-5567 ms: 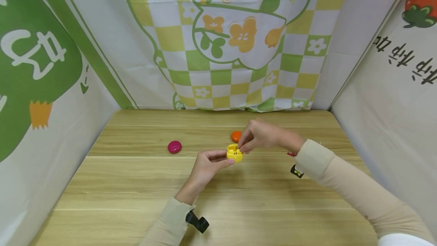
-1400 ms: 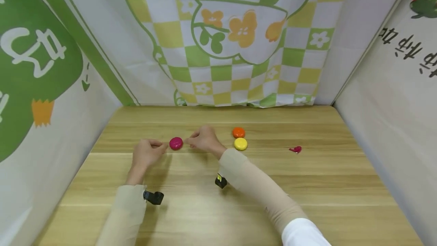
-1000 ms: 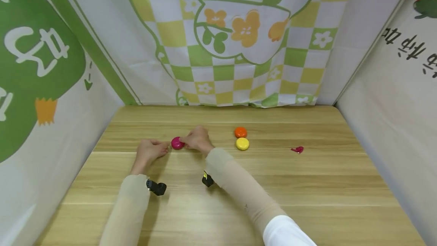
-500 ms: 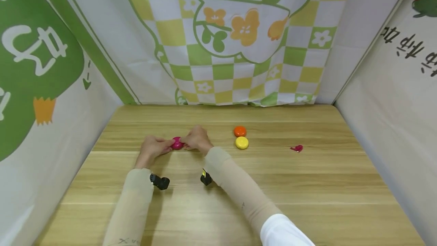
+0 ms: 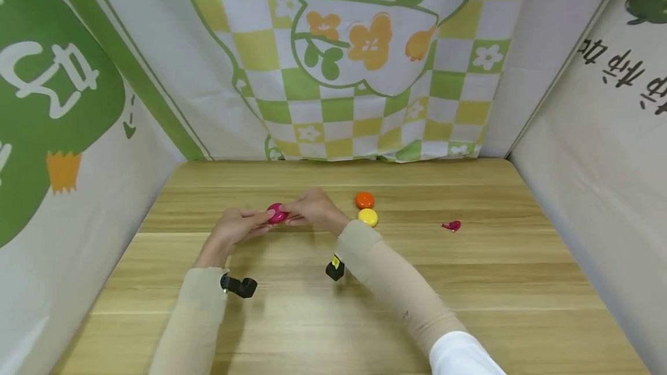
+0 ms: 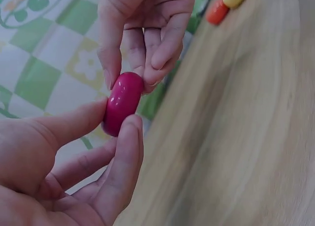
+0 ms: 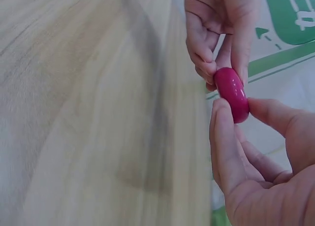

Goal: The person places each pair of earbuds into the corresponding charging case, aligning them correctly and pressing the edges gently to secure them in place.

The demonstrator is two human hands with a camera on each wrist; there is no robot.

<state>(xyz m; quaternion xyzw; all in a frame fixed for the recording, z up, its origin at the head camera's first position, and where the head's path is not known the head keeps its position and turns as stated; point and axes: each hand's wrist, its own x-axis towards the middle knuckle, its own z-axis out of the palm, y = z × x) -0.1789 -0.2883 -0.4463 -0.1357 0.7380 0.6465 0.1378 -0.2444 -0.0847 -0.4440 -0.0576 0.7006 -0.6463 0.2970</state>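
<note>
A closed magenta round case (image 5: pixel 277 213) is held a little above the wooden table (image 5: pixel 469 282), left of centre. My left hand (image 5: pixel 260 223) pinches its left side between thumb and fingers (image 6: pixel 129 137). My right hand (image 5: pixel 289 215) pinches its other side with thumb and fingertips (image 7: pixel 219 113). In the left wrist view the magenta case (image 6: pixel 122 104) stands on edge between both hands. The magenta case (image 7: pixel 232 93) looks the same in the right wrist view, and its lid seam is not visible.
A closed orange case (image 5: pixel 365 200) and a closed yellow case (image 5: pixel 367 217) lie touching just right of my hands. A small magenta piece (image 5: pixel 452 225) lies further right. Printed cloth walls (image 5: pixel 339 74) close in the table at the back and both sides.
Both hands left the yellow case, now closed beside the orange one, and moved left to the magenta case. They closed on it and lifted it off the table.
</note>
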